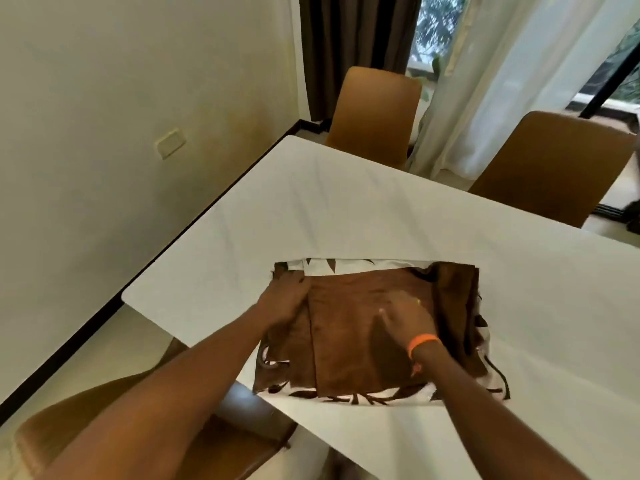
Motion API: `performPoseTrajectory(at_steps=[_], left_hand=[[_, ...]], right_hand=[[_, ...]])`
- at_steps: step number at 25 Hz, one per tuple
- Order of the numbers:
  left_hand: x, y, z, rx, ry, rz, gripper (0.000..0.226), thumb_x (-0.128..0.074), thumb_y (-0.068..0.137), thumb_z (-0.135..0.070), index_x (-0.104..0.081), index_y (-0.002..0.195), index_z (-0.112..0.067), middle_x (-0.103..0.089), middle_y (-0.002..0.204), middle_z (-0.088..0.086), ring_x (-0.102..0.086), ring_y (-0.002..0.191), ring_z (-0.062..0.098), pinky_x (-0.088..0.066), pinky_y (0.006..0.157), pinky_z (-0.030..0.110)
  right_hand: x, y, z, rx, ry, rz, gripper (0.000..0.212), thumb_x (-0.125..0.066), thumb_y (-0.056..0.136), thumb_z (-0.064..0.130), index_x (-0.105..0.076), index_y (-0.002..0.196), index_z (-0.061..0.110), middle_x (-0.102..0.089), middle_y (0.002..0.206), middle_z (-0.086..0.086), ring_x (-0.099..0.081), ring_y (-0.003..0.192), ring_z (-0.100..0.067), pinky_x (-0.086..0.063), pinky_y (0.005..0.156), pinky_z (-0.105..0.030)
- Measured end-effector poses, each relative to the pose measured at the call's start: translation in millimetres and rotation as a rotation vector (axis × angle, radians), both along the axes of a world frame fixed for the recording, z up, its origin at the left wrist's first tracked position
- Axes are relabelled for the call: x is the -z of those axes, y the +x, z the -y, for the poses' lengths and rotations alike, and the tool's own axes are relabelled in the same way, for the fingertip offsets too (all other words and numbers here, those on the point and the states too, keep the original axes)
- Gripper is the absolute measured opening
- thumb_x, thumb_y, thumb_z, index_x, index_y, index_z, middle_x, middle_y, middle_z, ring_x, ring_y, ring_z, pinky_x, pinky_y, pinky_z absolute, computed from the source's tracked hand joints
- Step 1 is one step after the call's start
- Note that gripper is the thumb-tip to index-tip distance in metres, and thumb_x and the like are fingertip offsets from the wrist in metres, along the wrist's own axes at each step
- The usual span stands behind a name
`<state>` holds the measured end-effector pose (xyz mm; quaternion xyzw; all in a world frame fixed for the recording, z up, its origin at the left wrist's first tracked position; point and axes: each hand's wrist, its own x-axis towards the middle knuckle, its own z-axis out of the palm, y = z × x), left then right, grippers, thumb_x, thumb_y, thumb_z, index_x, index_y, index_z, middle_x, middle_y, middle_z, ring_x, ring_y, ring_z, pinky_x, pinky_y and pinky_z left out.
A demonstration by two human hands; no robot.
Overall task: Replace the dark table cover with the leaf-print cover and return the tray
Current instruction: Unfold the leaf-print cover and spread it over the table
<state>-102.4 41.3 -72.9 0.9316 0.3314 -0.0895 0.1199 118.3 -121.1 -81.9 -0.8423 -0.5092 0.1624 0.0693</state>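
A folded dark brown cover [353, 327] lies on top of a folded white cover with dark leaf print [349, 265], whose edges show at the far side, near side and right. Both rest near the front of a table spread with a plain white cloth [346, 209]. My left hand [284, 299] grips the left edge of the brown fabric. My right hand [408, 317], with an orange wristband, presses flat on the brown fabric, fingers spread. No tray is in view.
Two tan chairs [375, 112] [550, 168] stand at the table's far side and another [145, 427] at the near left below my arm. A cream wall runs along the left; curtains [485, 81] and a window are behind.
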Motion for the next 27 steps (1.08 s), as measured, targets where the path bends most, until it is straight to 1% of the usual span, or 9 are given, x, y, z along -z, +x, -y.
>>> performPoseTrajectory(at_steps=[2, 5, 7, 9, 12, 16, 20, 24, 27], left_hand=[[31, -16, 23, -0.121, 0.0, -0.066, 0.053, -0.063, 0.084, -0.023, -0.042, 0.132, -0.016, -0.042, 0.134, 0.01, -0.049, 0.116, 0.032, -0.047, 0.087, 0.042], [58, -24, 37, -0.848, -0.195, 0.067, 0.063, -0.068, 0.085, -0.038, -0.038, 0.133, -0.01, -0.044, 0.132, 0.015, -0.048, 0.118, 0.035, -0.046, 0.091, 0.046], [64, -28, 34, -1.119, -0.415, 0.196, 0.057, -0.065, 0.088, -0.041, -0.046, 0.127, -0.004, -0.055, 0.127, 0.018, -0.056, 0.113, 0.035, -0.048, 0.09, 0.041], [68, -34, 29, -1.073, -0.521, 0.264, 0.044, -0.064, 0.09, -0.039, -0.057, 0.117, -0.005, -0.065, 0.116, 0.015, -0.062, 0.102, 0.031, -0.047, 0.08, 0.033], [62, -42, 27, -1.039, -0.496, 0.337, 0.03, -0.068, 0.087, -0.036, -0.068, 0.097, -0.008, -0.071, 0.099, 0.011, -0.063, 0.086, 0.025, -0.047, 0.075, 0.03], [55, -53, 26, -1.037, -0.509, 0.433, 0.015, -0.071, 0.086, -0.028, -0.065, 0.083, -0.014, -0.068, 0.087, 0.005, -0.064, 0.086, 0.025, -0.05, 0.078, 0.032], [49, -55, 30, -1.017, -0.59, 0.437, 0.016, -0.064, 0.092, -0.024, -0.062, 0.085, -0.011, -0.063, 0.087, 0.007, -0.06, 0.085, 0.027, -0.052, 0.081, 0.038], [44, -65, 38, -0.986, -0.552, 0.452, 0.018, -0.067, 0.089, -0.025, -0.065, 0.088, -0.008, -0.067, 0.089, 0.009, -0.062, 0.084, 0.026, -0.054, 0.08, 0.04], [40, -66, 42, -0.957, -0.582, 0.492, 0.017, -0.068, 0.086, -0.026, -0.062, 0.082, -0.011, -0.064, 0.082, 0.004, -0.062, 0.082, 0.024, -0.054, 0.073, 0.038]], right_hand=[[24, -37, 6, -0.078, -0.065, -0.116, 0.044, -0.055, 0.086, 0.052, -0.051, 0.111, 0.016, -0.055, 0.118, -0.008, -0.055, 0.109, -0.029, -0.046, 0.089, -0.037], [56, -78, 9, -0.201, -0.289, -0.039, 0.091, -0.054, 0.066, 0.078, -0.035, 0.135, 0.022, -0.036, 0.141, -0.013, -0.039, 0.128, -0.038, -0.034, 0.103, -0.05], [63, -95, 14, -0.218, -0.372, 0.01, 0.11, -0.056, 0.057, 0.083, -0.021, 0.144, 0.025, -0.023, 0.151, -0.014, -0.027, 0.134, -0.042, -0.024, 0.106, -0.06], [67, -105, 18, -0.222, -0.371, 0.044, 0.102, -0.057, 0.067, 0.077, -0.02, 0.146, 0.025, -0.017, 0.156, -0.017, -0.022, 0.139, -0.043, -0.018, 0.108, -0.065], [64, -112, 13, -0.18, -0.345, 0.096, 0.055, -0.051, 0.092, 0.042, -0.036, 0.142, 0.024, -0.029, 0.155, -0.014, -0.032, 0.138, -0.037, -0.031, 0.109, -0.054], [24, -73, -11, -0.088, -0.237, -0.276, 0.025, -0.06, 0.091, 0.027, -0.07, 0.107, 0.012, -0.068, 0.107, -0.011, -0.063, 0.102, -0.029, -0.049, 0.083, -0.029], [-29, -5, -24, 0.056, -0.142, -0.493, 0.019, -0.062, 0.09, 0.012, -0.073, 0.101, 0.0, -0.071, 0.103, -0.016, -0.063, 0.096, -0.026, -0.044, 0.082, -0.027], [-50, 38, -25, 0.707, 0.469, -0.156, 0.029, -0.052, 0.091, 0.007, -0.069, 0.112, -0.002, -0.067, 0.113, -0.027, -0.058, 0.11, -0.039, -0.042, 0.095, -0.037], [-54, 38, -42, 0.819, 0.471, -0.289, 0.036, -0.048, 0.094, 0.013, -0.057, 0.124, -0.005, -0.057, 0.125, -0.03, -0.053, 0.117, -0.045, -0.04, 0.105, -0.047]])
